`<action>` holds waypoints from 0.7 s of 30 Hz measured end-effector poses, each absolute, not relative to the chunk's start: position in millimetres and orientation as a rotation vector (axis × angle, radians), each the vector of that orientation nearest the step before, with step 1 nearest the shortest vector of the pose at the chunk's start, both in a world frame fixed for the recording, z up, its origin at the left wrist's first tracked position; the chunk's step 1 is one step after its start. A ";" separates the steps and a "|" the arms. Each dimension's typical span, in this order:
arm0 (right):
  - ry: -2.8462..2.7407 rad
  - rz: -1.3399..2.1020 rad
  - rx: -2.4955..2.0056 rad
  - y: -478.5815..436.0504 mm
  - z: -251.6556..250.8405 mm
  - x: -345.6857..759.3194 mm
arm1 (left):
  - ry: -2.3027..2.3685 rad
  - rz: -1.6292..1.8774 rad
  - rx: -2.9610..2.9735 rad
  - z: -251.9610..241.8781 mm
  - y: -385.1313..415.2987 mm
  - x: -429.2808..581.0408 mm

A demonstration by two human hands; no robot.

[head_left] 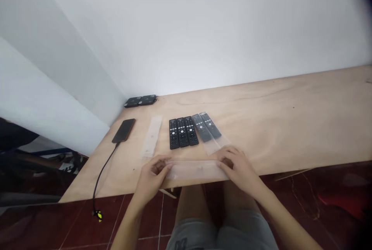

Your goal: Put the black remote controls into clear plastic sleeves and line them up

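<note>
A clear plastic sleeve (pixel 197 170) stretches sideways between my hands at the table's front edge. My left hand (pixel 154 172) pinches its left end between thumb and fingers. At the other end, my right hand (pixel 235 164) pinches the sleeve too. Just beyond lie several black remote controls side by side. Three are bare, the middle one (pixel 182 132) among them. To their right, two sleeved remotes (pixel 209 125) look greyish through their plastic, its loose end reaching toward my right hand. Left of the bare ones lies a stack of flat plastic sleeves (pixel 152 137).
A phone (pixel 124 130) lies on the left of the wooden table (pixel 279 126), its black cable (pixel 102 170) hanging over the front edge. Two black boxes (pixel 140 101) sit in the back left corner against the white wall (pixel 203 33). My legs are under the table edge.
</note>
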State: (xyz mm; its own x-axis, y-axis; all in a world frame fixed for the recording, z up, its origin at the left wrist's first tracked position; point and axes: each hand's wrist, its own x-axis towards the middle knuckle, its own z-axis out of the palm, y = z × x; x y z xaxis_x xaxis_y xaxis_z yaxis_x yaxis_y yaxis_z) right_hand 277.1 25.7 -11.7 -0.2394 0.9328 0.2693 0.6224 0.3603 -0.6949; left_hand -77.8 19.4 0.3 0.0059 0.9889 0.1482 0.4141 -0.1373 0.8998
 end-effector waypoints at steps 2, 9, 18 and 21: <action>-1.926 0.673 -1.310 26.7 -11.9 281.4 | 1.430 1.187 1.497 -1.4 22.1 -78.0; -1.785 0.670 -1.338 30.9 -7.1 305.7 | 1.530 1.352 1.437 -1.7 26.6 -87.6; -2.177 0.743 -1.116 30.9 24.4 250.4 | 1.277 1.176 1.690 8.8 32.5 -62.9; -2.095 0.939 -1.101 34.5 21.6 238.6 | 1.317 1.249 1.747 11.0 29.2 -56.5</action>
